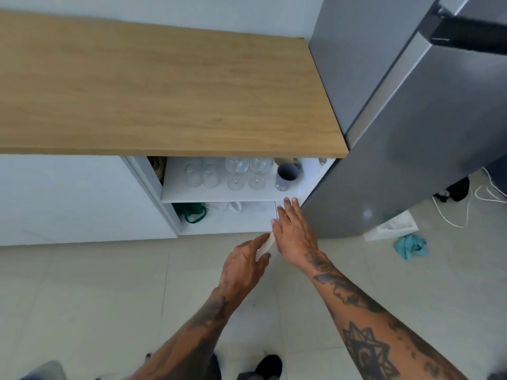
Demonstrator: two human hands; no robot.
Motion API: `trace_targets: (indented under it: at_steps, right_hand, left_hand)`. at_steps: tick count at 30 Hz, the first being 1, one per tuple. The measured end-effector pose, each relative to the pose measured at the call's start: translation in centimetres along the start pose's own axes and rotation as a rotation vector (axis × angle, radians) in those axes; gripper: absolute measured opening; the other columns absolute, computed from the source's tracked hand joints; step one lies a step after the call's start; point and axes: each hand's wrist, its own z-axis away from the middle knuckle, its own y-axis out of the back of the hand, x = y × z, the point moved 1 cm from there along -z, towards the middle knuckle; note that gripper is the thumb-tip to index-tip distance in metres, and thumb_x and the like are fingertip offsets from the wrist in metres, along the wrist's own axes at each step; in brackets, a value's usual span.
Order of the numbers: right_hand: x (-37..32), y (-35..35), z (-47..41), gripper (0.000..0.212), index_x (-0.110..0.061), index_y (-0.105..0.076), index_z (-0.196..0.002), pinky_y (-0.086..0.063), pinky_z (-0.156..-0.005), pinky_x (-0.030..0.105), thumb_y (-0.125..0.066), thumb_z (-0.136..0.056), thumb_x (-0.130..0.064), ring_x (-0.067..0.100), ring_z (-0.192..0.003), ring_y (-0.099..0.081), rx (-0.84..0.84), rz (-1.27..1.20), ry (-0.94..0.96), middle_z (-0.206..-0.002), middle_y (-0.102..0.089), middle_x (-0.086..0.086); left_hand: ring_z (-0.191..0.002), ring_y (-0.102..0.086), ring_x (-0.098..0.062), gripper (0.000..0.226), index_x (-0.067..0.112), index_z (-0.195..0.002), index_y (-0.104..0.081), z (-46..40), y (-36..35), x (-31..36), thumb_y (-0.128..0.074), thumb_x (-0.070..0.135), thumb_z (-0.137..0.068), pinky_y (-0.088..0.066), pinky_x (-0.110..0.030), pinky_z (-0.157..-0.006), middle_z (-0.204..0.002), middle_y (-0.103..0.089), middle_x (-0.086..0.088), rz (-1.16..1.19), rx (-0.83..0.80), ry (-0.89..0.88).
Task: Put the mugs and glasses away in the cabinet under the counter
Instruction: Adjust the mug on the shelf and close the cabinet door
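Glass tumblers (201,174) and stemware (247,172) sit on the cabinet's upper shelf (192,194), a grey mug (286,176) at their 3 o'clock. Both hands, left (244,266) and right (295,234), rest narrowly spread on the white door (265,246) edge. Swinging it hard could rattle the glasses together.
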Motion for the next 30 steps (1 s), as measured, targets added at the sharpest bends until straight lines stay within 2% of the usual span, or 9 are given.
trace_targets:
  at_steps: [3, 6, 9, 12, 16, 22, 24, 27, 30]
  right_hand:
    - [-2.1, -0.6, -0.1, 0.062, -0.016, -0.006, -0.156, -0.01, -0.125, 0.036, -0.02, -0.104, -0.047, 0.015, -0.151, 0.018, -0.015, -0.04, -0.002, -0.165, 0.012, -0.003]
    - [-3.5, -0.9, -0.9, 0.066, -0.018, -0.004, -0.157, -0.016, -0.124, 0.04, -0.022, -0.102, -0.052, 0.014, -0.15, 0.02, -0.003, -0.039, 0.025, -0.164, 0.016, -0.005]
    - [-4.6, -0.9, -2.0, 0.072, -0.021, 0.008, -0.155, -0.02, -0.123, 0.04, -0.021, -0.1, -0.057, 0.012, -0.148, 0.026, 0.008, -0.037, 0.02, -0.161, 0.027, -0.008]
    - [-5.4, -1.3, -2.5, 0.078, -0.022, 0.019, -0.152, -0.026, -0.119, 0.038, -0.025, -0.098, -0.059, 0.014, -0.148, 0.028, 0.043, 0.007, 0.043, -0.159, 0.033, -0.006]
    - [-5.8, -1.1, -3.6, 0.077, -0.021, 0.01, -0.156, -0.034, -0.113, 0.032, -0.03, -0.1, -0.054, 0.016, -0.151, 0.021, 0.072, 0.018, 0.103, -0.16, 0.031, -0.004]
    - [-5.4, 0.1, -6.6, 0.071, -0.019, 0.002, -0.157, -0.04, -0.108, 0.028, -0.035, -0.101, -0.044, 0.019, -0.154, 0.005, 0.057, 0.029, 0.194, -0.164, 0.012, 0.001]
    - [-5.2, 0.4, -7.6, 0.072, -0.018, 0.001, -0.157, -0.041, -0.105, 0.028, -0.039, -0.1, -0.036, 0.021, -0.154, 0.004, 0.041, 0.051, 0.221, -0.165, 0.007, 0.002]
    - [-4.8, 0.9, -8.8, 0.075, -0.016, 0.002, -0.157, -0.04, -0.104, 0.026, -0.043, -0.097, -0.023, 0.02, -0.154, 0.003, 0.026, 0.072, 0.261, -0.165, 0.004, 0.0]
    - [-4.5, 1.4, -9.6, 0.077, -0.014, -0.002, -0.157, -0.041, -0.102, 0.025, -0.045, -0.093, -0.015, 0.019, -0.154, -0.001, 0.024, 0.069, 0.274, -0.165, -0.001, -0.001]
  left_hand:
    - [-0.104, -0.071, -0.024, 0.042, 0.025, -0.141, -0.055, 0.8, 2.8, -2.9, -0.059, 0.033, -0.1, -0.058, -0.036, -0.084, -0.129, -0.07, -0.003, -0.094, 0.088, -0.054]
    - [-0.085, -0.074, -0.026, 0.033, 0.02, -0.123, -0.071, 1.4, 5.5, -5.9, -0.075, 0.02, -0.09, -0.06, -0.038, -0.066, -0.108, -0.077, -0.004, -0.198, 0.182, -0.094]
    - [-0.077, -0.067, -0.026, 0.045, 0.02, -0.117, -0.076, 0.7, 7.6, -7.5, -0.088, 0.012, -0.074, -0.052, -0.038, -0.063, -0.095, -0.071, -0.008, -0.425, 0.234, -0.158]
    - [-0.073, -0.062, -0.025, 0.058, 0.02, -0.114, -0.077, -0.8, 8.7, -7.7, -0.092, 0.005, -0.061, -0.048, -0.037, -0.063, -0.09, -0.065, -0.011, -0.524, 0.296, -0.124]
    - [-0.082, -0.064, -0.03, 0.066, 0.019, -0.116, -0.076, -3.1, 9.3, -7.7, -0.093, -0.003, -0.056, -0.051, -0.04, -0.068, -0.095, -0.066, -0.015, -0.556, 0.342, -0.008]
    - [-0.087, -0.062, -0.036, 0.069, 0.016, -0.123, -0.072, -6.1, 10.2, -7.0, -0.078, -0.011, -0.059, -0.053, -0.045, -0.073, -0.1, -0.064, -0.018, -0.623, 0.405, 0.155]
    - [-0.09, -0.064, -0.039, 0.07, 0.011, -0.125, -0.071, -6.8, 10.1, -6.8, -0.077, -0.009, -0.058, -0.057, -0.047, -0.077, -0.103, -0.065, -0.021, -0.644, 0.395, 0.176]
    - [-0.106, -0.064, -0.044, 0.069, 0.004, -0.13, -0.066, -7.7, 10.3, -7.2, -0.074, -0.009, -0.063, -0.059, -0.05, -0.087, -0.115, -0.066, -0.025, -0.637, 0.35, 0.192]
    - [-0.108, -0.062, -0.043, 0.068, 0.003, -0.131, -0.065, -8.6, 11.0, -7.3, -0.073, -0.009, -0.065, -0.061, -0.049, -0.082, -0.12, -0.064, -0.025, -0.63, 0.305, 0.215]
